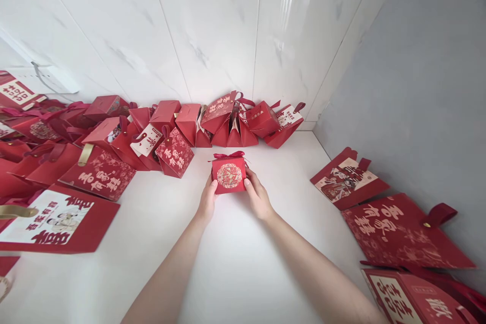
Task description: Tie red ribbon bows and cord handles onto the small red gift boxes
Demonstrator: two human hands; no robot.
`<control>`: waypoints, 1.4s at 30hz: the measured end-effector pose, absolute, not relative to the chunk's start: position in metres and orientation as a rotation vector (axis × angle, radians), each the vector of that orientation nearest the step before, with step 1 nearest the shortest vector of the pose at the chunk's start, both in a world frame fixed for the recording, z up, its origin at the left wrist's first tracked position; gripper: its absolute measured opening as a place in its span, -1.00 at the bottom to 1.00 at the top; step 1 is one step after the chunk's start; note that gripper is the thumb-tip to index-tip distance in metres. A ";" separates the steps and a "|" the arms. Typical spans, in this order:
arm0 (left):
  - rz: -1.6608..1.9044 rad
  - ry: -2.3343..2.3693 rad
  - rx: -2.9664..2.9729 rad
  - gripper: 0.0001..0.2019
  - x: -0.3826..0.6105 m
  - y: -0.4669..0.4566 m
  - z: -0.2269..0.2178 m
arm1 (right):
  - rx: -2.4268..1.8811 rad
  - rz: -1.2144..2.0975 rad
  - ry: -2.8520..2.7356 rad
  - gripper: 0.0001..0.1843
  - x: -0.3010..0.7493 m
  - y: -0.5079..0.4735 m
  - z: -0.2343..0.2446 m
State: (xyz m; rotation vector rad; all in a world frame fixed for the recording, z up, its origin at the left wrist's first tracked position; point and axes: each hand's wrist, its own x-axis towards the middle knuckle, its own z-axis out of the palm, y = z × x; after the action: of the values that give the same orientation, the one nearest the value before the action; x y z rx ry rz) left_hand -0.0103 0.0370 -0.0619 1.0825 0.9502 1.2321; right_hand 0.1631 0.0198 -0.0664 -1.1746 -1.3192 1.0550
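Observation:
Between my two hands is a small red gift box [229,175] with a round gold pattern on its front and a dark red ribbon bow [229,155] on top. My left hand [208,197] grips its left side, the thumb on the front lower corner. On the right side my right hand [258,195] holds it the same way, thumb against the front. The fingers behind the box are mostly hidden. It is upright over the white table [231,263]; I cannot tell whether its base touches the surface.
Red gift boxes [235,116] line the tiled wall [212,35]. More are heaped at the left, with a large red box [64,223] in front. At the right, a flat-looking red box [406,230] and others lie along the grey wall [417,86]. A socket strip [53,79] is at the far left.

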 end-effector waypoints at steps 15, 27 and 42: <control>1.219 1.057 1.111 -0.46 -0.009 0.036 -0.058 | -1.158 1.059 -1.272 -0.47 0.163 0.022 -0.068; 1.434 1.078 1.135 -0.28 -0.001 0.027 -0.050 | -0.999 0.760 -1.463 -0.39 0.158 0.010 -0.063; 1.199 0.875 0.669 -0.39 -0.021 0.040 -0.046 | -0.954 1.151 -0.937 -0.45 0.165 0.026 -0.076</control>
State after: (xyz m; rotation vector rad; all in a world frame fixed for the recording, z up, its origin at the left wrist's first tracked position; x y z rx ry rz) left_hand -0.0208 0.0398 -0.0455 0.6689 0.8747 1.1988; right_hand 0.1649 0.0259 -0.0759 -0.9541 -0.9366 1.1514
